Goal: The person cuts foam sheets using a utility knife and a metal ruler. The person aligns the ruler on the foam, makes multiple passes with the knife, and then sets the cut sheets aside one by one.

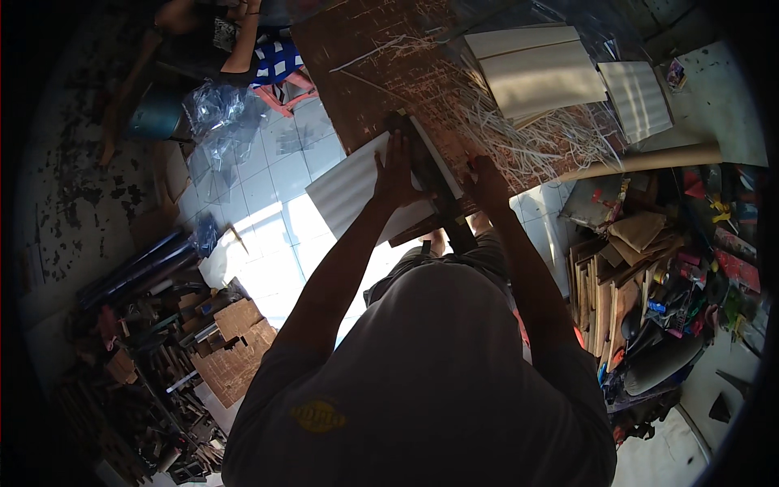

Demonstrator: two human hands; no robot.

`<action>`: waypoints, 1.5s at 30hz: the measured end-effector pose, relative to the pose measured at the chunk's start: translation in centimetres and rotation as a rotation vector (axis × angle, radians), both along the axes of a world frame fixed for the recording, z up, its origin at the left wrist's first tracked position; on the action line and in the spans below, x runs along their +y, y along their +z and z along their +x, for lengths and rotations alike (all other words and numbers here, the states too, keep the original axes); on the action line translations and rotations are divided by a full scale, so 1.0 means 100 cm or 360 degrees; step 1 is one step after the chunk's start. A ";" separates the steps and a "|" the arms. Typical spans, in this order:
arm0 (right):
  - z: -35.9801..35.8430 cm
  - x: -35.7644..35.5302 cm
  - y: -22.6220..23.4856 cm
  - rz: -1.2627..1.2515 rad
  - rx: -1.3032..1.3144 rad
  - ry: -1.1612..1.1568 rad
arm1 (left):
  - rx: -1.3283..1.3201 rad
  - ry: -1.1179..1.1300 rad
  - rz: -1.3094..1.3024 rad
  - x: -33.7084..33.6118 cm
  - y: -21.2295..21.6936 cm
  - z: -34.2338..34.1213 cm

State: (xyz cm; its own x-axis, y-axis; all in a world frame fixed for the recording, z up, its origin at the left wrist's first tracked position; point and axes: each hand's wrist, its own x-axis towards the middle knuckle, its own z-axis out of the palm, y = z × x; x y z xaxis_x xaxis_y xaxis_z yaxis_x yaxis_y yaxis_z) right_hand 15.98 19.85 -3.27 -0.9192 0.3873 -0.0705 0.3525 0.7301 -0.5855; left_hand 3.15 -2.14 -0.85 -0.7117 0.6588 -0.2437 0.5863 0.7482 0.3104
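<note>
A white sheet [345, 191] lies slantwise across the near end of a worn brown work board [357, 57], its left part overhanging the edge. Across the sheet runs a long dark straight bar [434, 174], with a narrow white margin showing along its right side. My left hand [394, 177] is spread, fingers pointing away from me, pressing on the sheet and the bar's left edge. Close to the bar's right side, my right hand [488, 188] is closed with its fingers curled. Shadow hides what it grips.
Thin white offcut strips [535, 150] lie heaped on the board's right. Beyond them are stacked white sheets [540, 73] and another sheet [637, 101]. A brown tube [649, 161] lies along the right edge. At the upper left are another person's arm [243, 40] and clear plastic [223, 122].
</note>
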 end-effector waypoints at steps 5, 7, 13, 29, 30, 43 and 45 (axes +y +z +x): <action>0.007 0.000 -0.018 -0.0121 0.0152 -0.0057 | 0.0020 -0.0010 0.0027 0.005 0.000 -0.004; 0.004 -0.002 -0.013 -0.0032 0.0138 -0.0044 | 0.0001 0.0009 0.0017 0.003 0.000 -0.001; 0.005 -0.009 -0.006 -0.0202 0.0097 -0.0232 | -0.0025 0.0066 0.0048 0.010 0.004 -0.001; -0.043 0.003 0.016 -0.0394 0.0118 -0.0118 | -0.0030 0.0108 0.0004 0.014 0.004 0.000; -0.041 0.006 0.015 -0.0393 0.0114 -0.0125 | -0.0033 0.0114 0.0009 0.014 0.004 0.000; -0.058 -0.011 0.013 -0.0371 0.0084 0.0091 | -0.0069 0.0141 0.0002 0.019 0.006 0.000; -0.073 -0.025 0.028 -0.0242 -0.0294 0.0155 | -0.0082 0.0152 -0.0028 0.018 0.006 -0.001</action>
